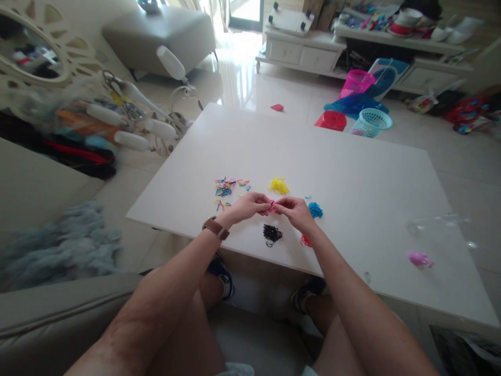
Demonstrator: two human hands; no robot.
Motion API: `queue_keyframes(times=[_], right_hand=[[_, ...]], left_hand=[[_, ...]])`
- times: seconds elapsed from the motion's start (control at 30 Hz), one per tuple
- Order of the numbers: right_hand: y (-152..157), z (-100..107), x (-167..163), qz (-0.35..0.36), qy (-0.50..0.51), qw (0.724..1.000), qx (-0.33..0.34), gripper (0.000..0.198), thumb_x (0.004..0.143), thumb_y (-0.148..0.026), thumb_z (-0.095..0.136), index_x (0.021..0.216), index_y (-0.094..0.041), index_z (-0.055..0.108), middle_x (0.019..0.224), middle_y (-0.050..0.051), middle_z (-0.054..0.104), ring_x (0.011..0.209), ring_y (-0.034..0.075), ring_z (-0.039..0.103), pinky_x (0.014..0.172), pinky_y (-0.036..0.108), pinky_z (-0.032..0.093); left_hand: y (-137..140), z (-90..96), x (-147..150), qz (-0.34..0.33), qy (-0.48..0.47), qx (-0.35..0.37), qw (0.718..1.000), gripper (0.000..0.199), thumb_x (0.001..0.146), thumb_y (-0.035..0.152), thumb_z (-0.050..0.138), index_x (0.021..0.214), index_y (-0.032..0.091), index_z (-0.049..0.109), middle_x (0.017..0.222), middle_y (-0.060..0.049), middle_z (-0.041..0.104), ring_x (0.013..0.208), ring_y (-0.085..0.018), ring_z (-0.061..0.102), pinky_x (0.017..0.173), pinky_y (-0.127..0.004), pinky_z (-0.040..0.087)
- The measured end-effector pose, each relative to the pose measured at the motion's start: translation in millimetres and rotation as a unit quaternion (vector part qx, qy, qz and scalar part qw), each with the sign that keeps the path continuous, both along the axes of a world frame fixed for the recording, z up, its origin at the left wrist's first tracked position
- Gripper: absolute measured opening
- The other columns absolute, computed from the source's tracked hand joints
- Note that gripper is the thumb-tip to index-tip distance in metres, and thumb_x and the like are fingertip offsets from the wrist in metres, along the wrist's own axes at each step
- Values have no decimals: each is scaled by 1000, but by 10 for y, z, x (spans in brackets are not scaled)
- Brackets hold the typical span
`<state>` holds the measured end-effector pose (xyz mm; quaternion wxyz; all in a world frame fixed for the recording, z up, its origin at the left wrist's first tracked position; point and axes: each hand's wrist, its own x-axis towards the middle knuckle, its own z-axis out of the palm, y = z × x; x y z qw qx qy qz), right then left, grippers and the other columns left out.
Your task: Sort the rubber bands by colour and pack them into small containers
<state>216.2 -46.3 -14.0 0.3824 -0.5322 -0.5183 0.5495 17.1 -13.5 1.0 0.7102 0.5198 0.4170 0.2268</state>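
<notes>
Over the white table [352, 188], my left hand [252, 205] and my right hand [293, 210] meet fingertip to fingertip. Both pinch small rubber bands [272, 206], whose colours look dark and reddish. Pink shows at the same spot, partly hidden by my fingers. Around my hands lie heaps of loose bands: a yellow pile [278, 186] beyond them, a blue pile [315, 210] to the right, and a black pile [272, 233] nearer me. Red bands [306, 241] are partly covered by my right forearm. Mixed-colour bands [224, 190] are scattered to the left.
A pink object [420, 259] and a clear glass-like item [434, 223] rest on the table's right side. Beyond its far edge stand a turquoise basket [371, 123], a red container [331, 120] and a pink basket [357, 83]. A white-shaded lamp [156, 128] is at left.
</notes>
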Motion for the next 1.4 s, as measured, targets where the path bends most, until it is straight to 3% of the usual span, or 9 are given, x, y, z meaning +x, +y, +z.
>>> queue_keyframes(times=[0.17,0.3,0.43,0.7,0.9,1.07,1.4], right_hand=[[36,209,262,9,-73,997,-5,23,70,-40,77,73,-18,73,69,2,70,65,15,60,64,28,49],[35,325,719,107,-196,972,-67,14,70,-32,70,68,-19,73,63,1,66,61,14,57,56,27,43],[-32,301,1078,196,-280,930,-138,11,64,-28,67,61,-19,73,59,1,65,55,15,54,50,27,39],[-103,206,1213,227,-354,892,-164,14,64,-29,69,53,-20,70,51,-1,58,49,13,48,45,26,31],[-60,204,1063,106,-370,922,-33,10,71,-31,71,67,-22,73,66,2,71,62,17,61,57,28,44],[-65,276,733,92,-284,953,44,18,81,-38,70,84,-22,77,77,3,74,70,17,64,66,29,49],[-72,219,376,91,-192,975,69,25,83,-33,73,103,-19,80,84,5,78,70,16,67,68,28,53]], left_hand=[[6,-17,11,27,4,1,1000,10,84,21,74,84,12,70,81,-8,75,75,-12,69,80,-28,56],[14,-11,-4,39,21,4,999,10,84,21,74,81,13,69,79,-7,74,71,-11,68,77,-27,56],[7,18,-8,34,34,9,999,9,83,22,74,82,14,70,77,-6,73,71,-11,67,76,-26,55],[-1,-25,30,32,51,11,998,6,83,19,74,83,13,71,79,-6,73,71,-11,66,74,-26,53],[-15,-81,68,25,45,16,999,11,81,23,77,83,14,73,78,-6,73,70,-12,65,73,-26,53],[-39,-100,119,16,15,19,1000,11,79,24,79,82,14,75,81,-5,74,70,-11,64,75,-26,54],[-54,-144,132,0,13,22,1000,12,81,24,77,85,13,75,79,-5,72,72,-11,64,75,-26,54]])
